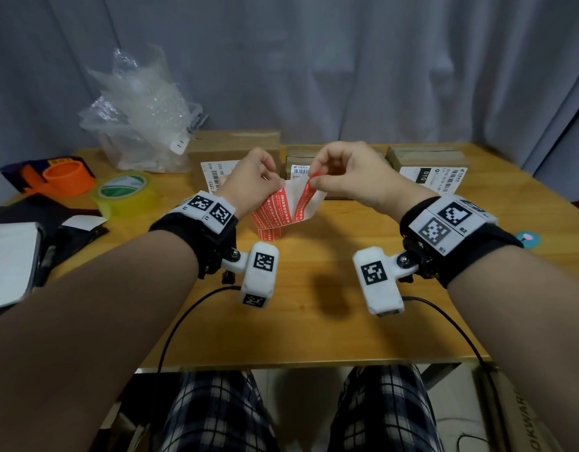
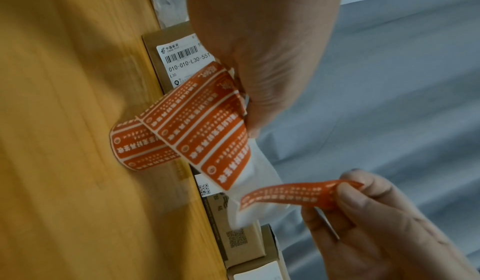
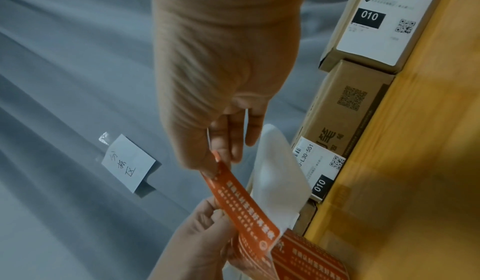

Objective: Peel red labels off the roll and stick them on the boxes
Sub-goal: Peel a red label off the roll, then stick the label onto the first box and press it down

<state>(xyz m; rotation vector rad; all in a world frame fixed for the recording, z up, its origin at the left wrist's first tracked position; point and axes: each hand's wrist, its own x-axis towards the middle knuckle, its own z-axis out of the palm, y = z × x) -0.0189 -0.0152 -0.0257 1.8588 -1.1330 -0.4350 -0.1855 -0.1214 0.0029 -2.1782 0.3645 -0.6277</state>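
Label separation above the counter (image 1: 314,288). The left hand (image 1: 249,181) grips the unrolled strip of backing paper (image 2: 262,173) just above the label roll (image 2: 140,146), which hangs from the strip close over the wood; whether the roll touches the surface cannot be told. The right hand (image 1: 347,177) pinches one end of a single red label (image 2: 291,195) between thumb and fingertips, and the label is lifted along most of its length, its far end meeting the bare white backing (whether it is fully free cannot be told). Three cardboard boxes (image 1: 426,161) stand in a row at the far edge of the counter, each bearing a white shipping label; none shows a red label on the visible faces. Judged risks: the freed label is limp and curved, so its adhesive side could fold onto itself or onto the fingers; a fast pull could tear it at the attached end; the hanging roll could swing or unwind further if the left hand slackens; and a one-handed placement could leave the label skewed or creased on the box.
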